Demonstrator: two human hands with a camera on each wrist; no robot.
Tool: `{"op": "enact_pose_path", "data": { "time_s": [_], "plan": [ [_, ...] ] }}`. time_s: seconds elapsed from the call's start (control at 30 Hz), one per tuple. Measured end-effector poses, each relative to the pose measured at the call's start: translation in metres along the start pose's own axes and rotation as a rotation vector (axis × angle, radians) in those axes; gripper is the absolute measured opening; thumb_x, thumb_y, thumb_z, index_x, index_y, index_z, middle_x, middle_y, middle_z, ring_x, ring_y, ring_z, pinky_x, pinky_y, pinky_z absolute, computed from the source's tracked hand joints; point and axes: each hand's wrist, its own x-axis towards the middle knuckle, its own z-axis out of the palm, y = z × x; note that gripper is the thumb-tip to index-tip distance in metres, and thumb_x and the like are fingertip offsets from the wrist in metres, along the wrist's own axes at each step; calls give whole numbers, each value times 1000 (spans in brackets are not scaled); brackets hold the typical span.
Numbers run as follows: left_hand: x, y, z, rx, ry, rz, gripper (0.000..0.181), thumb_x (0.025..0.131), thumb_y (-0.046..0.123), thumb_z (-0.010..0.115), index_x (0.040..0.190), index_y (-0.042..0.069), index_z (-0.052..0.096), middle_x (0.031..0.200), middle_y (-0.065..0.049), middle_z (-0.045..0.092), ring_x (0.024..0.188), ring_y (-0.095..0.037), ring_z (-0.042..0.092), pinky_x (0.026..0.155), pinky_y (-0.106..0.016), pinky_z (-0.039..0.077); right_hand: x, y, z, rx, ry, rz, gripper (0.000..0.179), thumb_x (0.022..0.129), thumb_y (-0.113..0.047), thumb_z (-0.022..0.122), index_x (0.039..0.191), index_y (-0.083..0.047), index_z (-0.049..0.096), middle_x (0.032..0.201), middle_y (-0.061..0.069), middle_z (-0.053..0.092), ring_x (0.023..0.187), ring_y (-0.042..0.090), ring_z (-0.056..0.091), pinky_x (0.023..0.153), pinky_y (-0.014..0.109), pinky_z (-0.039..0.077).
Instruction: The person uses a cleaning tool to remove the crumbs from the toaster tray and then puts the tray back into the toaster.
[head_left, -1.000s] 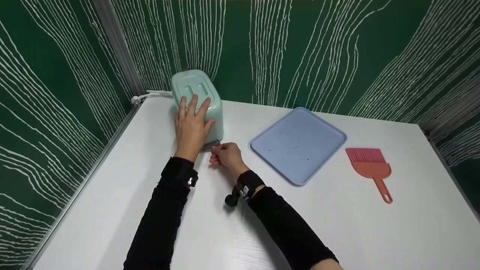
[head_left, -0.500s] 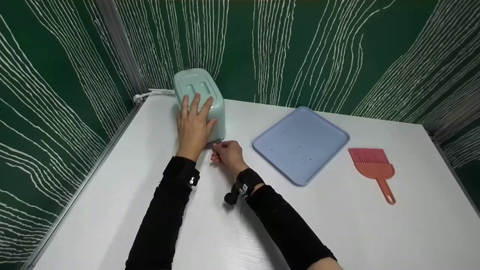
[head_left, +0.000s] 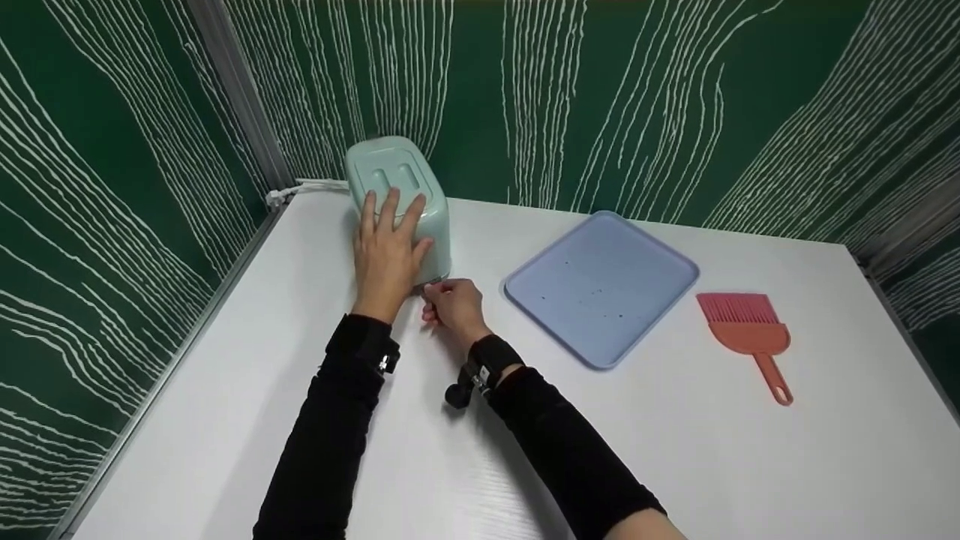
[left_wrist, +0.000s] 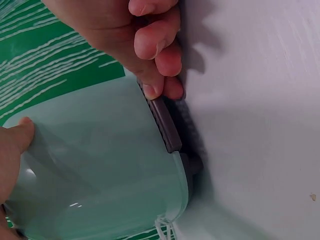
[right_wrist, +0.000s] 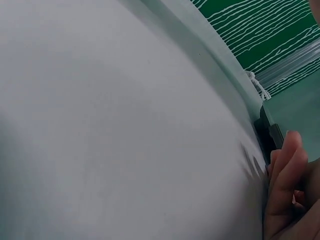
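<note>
A mint-green toaster [head_left: 437, 232] with a lid over its top stands at the back left in the head view. My left hand [head_left: 386, 262] lies on it, fingers spread over the lid and thumb against the side. At its near bottom edge, my right hand [head_left: 456, 306] pinches the dark crumb tray [left_wrist: 166, 125] between thumb and fingers. The left wrist view shows the tray's ridged dark handle at the toaster's base, partly covered by the right fingertips [left_wrist: 152, 90]. In the right wrist view, curled right fingers [right_wrist: 287, 167] are beside the base.
To the right, a blue-grey tray [head_left: 600, 330] holds several dark crumbs. Farther right lies a red-orange brush [head_left: 746, 337]. A white cord [head_left: 319, 184] runs behind the toaster on the white table [head_left: 420, 450]. Green walls with white lines stand behind and at the sides.
The crumb tray has slid farther in under the toaster, with my right hand moving slightly forward with it. My left hand keeps its place on the toaster. The head view has shifted slightly.
</note>
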Motion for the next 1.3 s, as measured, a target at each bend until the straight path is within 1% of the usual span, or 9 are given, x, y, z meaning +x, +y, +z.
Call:
{"op": "enact_pose_path", "data": {
  "time_s": [0.13, 0.3, 0.47, 0.6, 0.73, 0.9, 1.07, 1.17, 1.3],
  "plan": [
    [-1, 0, 0, -14, -7, -2, 63, 103, 35, 72, 161, 24, 51, 173, -16, 37, 165, -43, 20, 130, -65, 30, -1, 0, 0, -17, 1, -3, 19, 107, -10, 65, 95, 3, 70, 62, 0, 63, 49, 5, 59, 47, 19, 50],
    [-1, -3, 0, -16, -3, 2, 63, 103, 35, 73, 161, 25, 51, 173, -16, 38, 165, -43, 20, 129, -65, 30, 0, 1, 3, -30, 13, -24, 21, 107, -11, 65, 92, 3, 70, 60, 0, 61, 48, 5, 58, 46, 19, 49],
    [-1, -3, 0, -14, 5, 13, 62, 103, 35, 72, 160, 25, 52, 172, -16, 39, 165, -43, 22, 127, -66, 32, 0, 2, 4, -109, 42, -78, 23, 108, -14, 65, 94, 2, 72, 58, -2, 60, 47, 5, 56, 47, 19, 46],
    [-1, -2, 0, -11, -9, 14, 61, 105, 36, 70, 162, 26, 50, 173, -15, 38, 165, -43, 21, 129, -64, 30, 0, 1, 2, -158, 50, -95, 23, 108, -16, 66, 95, 1, 74, 59, -3, 61, 47, 6, 56, 49, 19, 45],
    [-2, -3, -1, -4, -24, 1, 62, 105, 37, 69, 163, 27, 48, 174, -14, 35, 166, -41, 18, 130, -64, 29, -1, 0, 0, -156, 13, -75, 22, 109, -16, 65, 95, 0, 71, 61, -2, 61, 49, 6, 58, 50, 19, 47],
    [0, -3, -1, -12, -26, 6, 62, 105, 37, 69, 163, 28, 47, 174, -14, 35, 167, -42, 17, 130, -65, 29, -1, -1, -3, -158, -38, -68, 20, 109, -18, 63, 96, -4, 67, 60, -2, 61, 47, 6, 57, 49, 18, 46],
    [1, -3, -1, -14, -18, 14, 62, 105, 36, 69, 163, 27, 47, 174, -15, 35, 167, -42, 17, 129, -66, 30, -3, -1, -10, -136, -106, -65, 15, 109, -19, 63, 108, -4, 67, 61, -2, 62, 48, 5, 59, 49, 19, 48],
    [0, -4, -1, -10, -17, 21, 63, 106, 37, 69, 163, 26, 47, 174, -15, 34, 166, -42, 18, 127, -66, 32, -5, -1, -17, -150, -140, -71, 18, 109, -19, 62, 117, -4, 66, 62, -2, 63, 48, 6, 59, 49, 20, 49],
    [-3, -7, -1, -3, -11, 26, 62, 106, 38, 69, 163, 26, 47, 174, -16, 35, 166, -42, 18, 126, -66, 33, -6, 2, -30, -175, -185, -73, 21, 109, -20, 62, 124, -6, 66, 64, -1, 64, 50, 7, 60, 51, 21, 50]
  ]
}}
